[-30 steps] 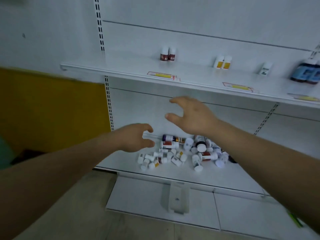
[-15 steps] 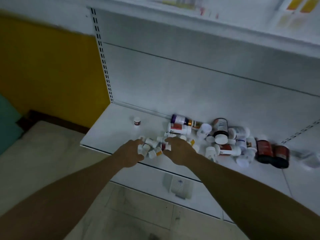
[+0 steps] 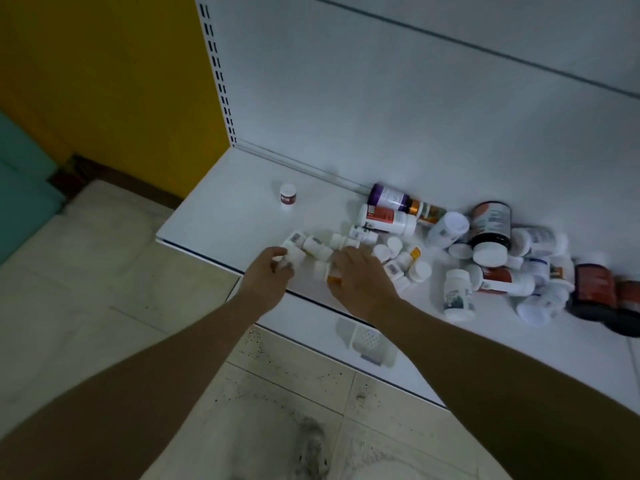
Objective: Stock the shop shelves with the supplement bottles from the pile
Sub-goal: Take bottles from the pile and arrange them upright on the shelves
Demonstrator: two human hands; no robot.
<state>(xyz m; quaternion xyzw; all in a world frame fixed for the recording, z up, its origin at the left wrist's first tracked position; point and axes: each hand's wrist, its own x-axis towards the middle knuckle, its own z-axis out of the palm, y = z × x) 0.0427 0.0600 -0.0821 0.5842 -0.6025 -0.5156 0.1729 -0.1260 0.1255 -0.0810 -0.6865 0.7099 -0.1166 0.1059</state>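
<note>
Both hands had come down from mid-air onto the pile of supplement bottles on the bottom shelf, and the view had tilted lower, so the upper shelf had gone out of sight. Left hand gripped a small white bottle at the pile's left edge, fingers curled round it. Right hand lay palm down just beside it, fingers bent over a small bottle with an orange label; whether it truly held that bottle could not be told. Hands were close together but not touching. More small white bottles lay on their sides around the fingertips. Farther right, larger bottles were heaped against the back panel: a purple-labelled one, a dark jar with a white lid, and a white bottle with a green label lying nearest the shelf's front. One small bottle stood upright alone, well left of the heap. Pale floor tiles and a yellow wall showed to the left.
</note>
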